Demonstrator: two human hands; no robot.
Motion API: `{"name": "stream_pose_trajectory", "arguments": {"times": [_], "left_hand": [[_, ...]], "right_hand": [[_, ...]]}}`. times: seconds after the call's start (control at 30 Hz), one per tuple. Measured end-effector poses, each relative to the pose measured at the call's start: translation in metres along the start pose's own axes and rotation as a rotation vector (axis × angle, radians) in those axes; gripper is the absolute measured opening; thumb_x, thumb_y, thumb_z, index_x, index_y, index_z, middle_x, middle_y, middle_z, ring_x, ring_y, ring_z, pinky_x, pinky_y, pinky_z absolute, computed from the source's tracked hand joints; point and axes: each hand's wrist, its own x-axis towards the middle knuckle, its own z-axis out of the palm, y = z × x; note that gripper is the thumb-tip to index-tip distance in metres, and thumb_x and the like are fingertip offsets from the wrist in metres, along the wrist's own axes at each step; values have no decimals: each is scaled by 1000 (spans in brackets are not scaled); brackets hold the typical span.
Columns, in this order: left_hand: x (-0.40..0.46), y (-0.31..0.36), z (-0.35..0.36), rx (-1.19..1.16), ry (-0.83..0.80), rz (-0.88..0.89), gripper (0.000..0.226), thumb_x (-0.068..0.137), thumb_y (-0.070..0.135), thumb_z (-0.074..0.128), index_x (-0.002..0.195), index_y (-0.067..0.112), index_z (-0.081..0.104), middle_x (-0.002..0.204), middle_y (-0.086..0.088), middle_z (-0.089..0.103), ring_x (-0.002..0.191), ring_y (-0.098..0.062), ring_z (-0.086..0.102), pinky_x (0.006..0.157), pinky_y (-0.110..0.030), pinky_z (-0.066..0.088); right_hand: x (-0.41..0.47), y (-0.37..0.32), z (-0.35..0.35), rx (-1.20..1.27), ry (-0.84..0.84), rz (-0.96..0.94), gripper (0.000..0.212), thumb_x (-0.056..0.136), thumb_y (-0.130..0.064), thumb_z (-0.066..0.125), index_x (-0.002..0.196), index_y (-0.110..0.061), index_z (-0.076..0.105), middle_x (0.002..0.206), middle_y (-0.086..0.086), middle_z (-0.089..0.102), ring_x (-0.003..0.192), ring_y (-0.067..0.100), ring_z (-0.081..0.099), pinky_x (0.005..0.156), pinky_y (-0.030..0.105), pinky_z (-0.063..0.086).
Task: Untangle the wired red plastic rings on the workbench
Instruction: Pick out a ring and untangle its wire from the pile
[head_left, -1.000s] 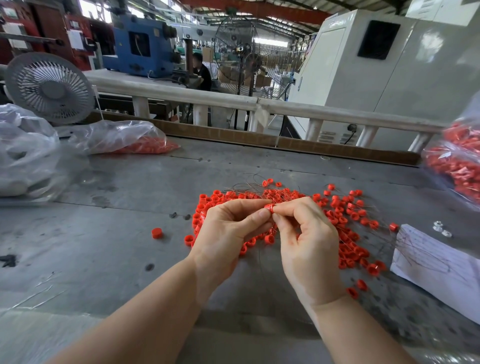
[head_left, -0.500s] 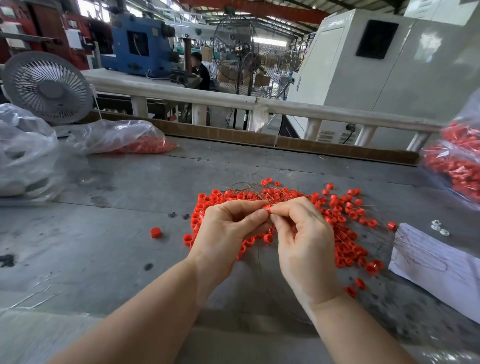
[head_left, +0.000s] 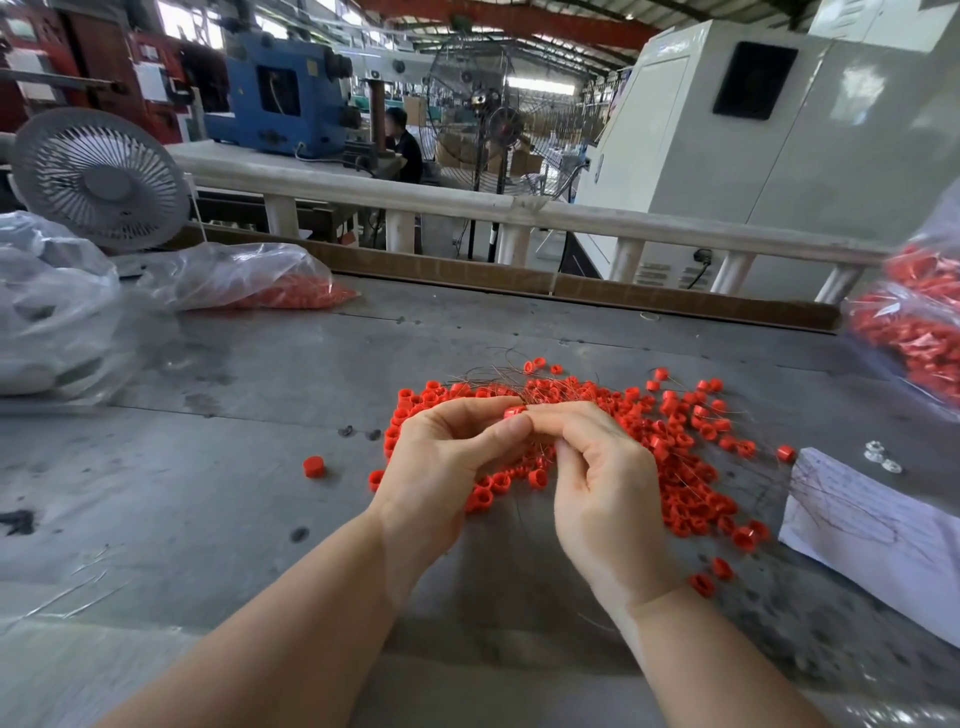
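A single wide-angle view comes from the person's head, looking forward and down across the grey workbench (head_left: 218, 467). It sits close over the near edge, so both forearms rise from the bottom of the picture and the left hand (head_left: 441, 462) and right hand (head_left: 602, 483) meet near the middle. Beyond the workbench's far edge the view faces a white railing (head_left: 597, 221) and the factory hall. Straight lines bend toward the picture's edges.

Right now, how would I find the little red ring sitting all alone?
Start at the big red pile of rings mid-workbench. Look to its left, past the left hand. There a lone ring sits on bare grey surface, apart from the others, with no wire visible on it.
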Motion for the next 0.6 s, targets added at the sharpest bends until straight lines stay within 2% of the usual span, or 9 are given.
{"name": "stream_pose_trajectory", "arguments": {"times": [0.1, 0.2, 0.3, 0.43, 0.6], "left_hand": [[0, 0, -1, -41, -16, -21, 16, 61, 13, 71, 76, 12, 76, 79, -8, 74, 73, -13, 71, 63, -16, 53], [0, -1, 1, -50, -19, -40, 18, 66, 11, 66, 82, 10, 74, 80, -9, 74, 72, -12, 70, 62, -14, 53], [0, -2, 3, -13, -40, -47, 15, 73, 9, 63, 81, 11, 76, 78, -8, 73, 69, -10, 69, 62, -15, 54], [-2, 0, 5, 33, -79, -38, 17, 68, 15, 64, 78, 17, 78, 78, -6, 74, 68, -9, 69, 63, -15, 54], [-3, 0, 6, 106, -98, 4, 15, 71, 14, 64, 78, 15, 77, 78, -8, 74, 68, -10, 69, 64, -16, 55]], "right_hand": [[2, 1, -2, 106, -18, 116, 37, 82, 16, 46, 89, -8, 73, 89, -6, 68, 91, 3, 62, 84, 10, 45], [3, 1, -4, 222, -18, 260, 39, 84, 17, 50, 83, -17, 69, 82, -12, 69, 82, 0, 64, 77, 9, 46], [4, 3, -3, 269, -7, 320, 28, 85, 7, 59, 84, -19, 68, 80, -9, 69, 77, 2, 64, 72, 13, 48], [3, 4, -3, 390, 5, 429, 15, 83, -9, 68, 85, -23, 70, 79, -4, 72, 78, 10, 68, 74, 24, 53], [4, 4, -4, 548, 12, 533, 12, 80, -9, 71, 79, -21, 70, 74, 0, 72, 68, 13, 67, 59, 20, 54]]}}
